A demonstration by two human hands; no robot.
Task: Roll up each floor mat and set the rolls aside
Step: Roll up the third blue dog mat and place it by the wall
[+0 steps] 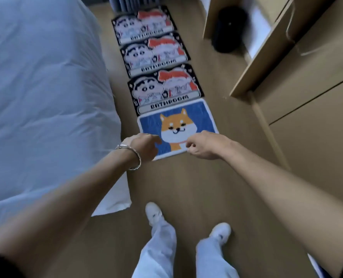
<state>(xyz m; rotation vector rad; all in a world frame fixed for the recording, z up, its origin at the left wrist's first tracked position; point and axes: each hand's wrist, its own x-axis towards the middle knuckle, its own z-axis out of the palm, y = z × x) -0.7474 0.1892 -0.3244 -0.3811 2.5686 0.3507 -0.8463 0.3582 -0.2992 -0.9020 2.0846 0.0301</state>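
Nothing is rolled yet. All four mats lie flat on the tan floor, in a line running from just ahead of the person toward 12 o'clock, and no finished roll shows anywhere.

Nearest is the blue rectangular pile mat with an orange-and-white dog face (203,117). Beyond it lie three black-edged cartoon mats lettered BATHROOM: the near one (164,91), the middle one (154,55) and the far one (143,25), edge to edge or slightly overlapping.

Both arms reach out over the blue mat's near edge. The right hand (201,145) hangs at that mat's 5 o'clock corner, its fingers loosely curled and released, holding nothing. The left hand (144,146), with a silver bangle (135,158) on the wrist, sits over the 7 o'clock corner. Its fingers point away from the camera, so I cannot tell whether they are clenched or slack, though the mat edge beneath looks undisturbed.

A pale blue bed cover (42,87) fills 9 o'clock, and light wooden cabinets (307,87) stand at 2 o'clock.

I judge this the very start: four mats remain to be rolled and set aside, the blue one first.
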